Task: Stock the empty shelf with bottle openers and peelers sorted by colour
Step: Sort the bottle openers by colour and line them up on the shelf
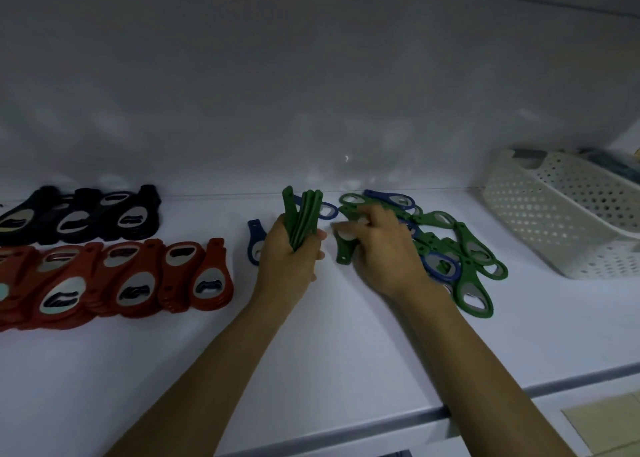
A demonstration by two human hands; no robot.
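- Shelf (311, 345): back row of bottle openers (79, 214) far left, by the wall; front row of bottle openers (114, 280) just before it.
- Single bottle opener (255, 240) right of the front row, just beside the left hand (287, 255).
- Bundle of openers (304, 214) upright in the left hand, mid-shelf.
- Loose pile of bottle openers (464, 248) right of centre; right hand (377, 248) over its left edge, pinching the edge opener (344, 252).
- Basket (540, 214) far right, apart from the pile.

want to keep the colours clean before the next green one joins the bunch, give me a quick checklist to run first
1. left hand grips the green bunch: ok
2. green bunch holds green only: cannot tell, a blue opener shows right behind it
3. right hand is on a green opener, not a blue one: ok
4. right hand's hold on it closed: cannot tell, blurred
5. loose pile sorted: not ok, blue and green mixed
6. red row and black row unmixed: ok
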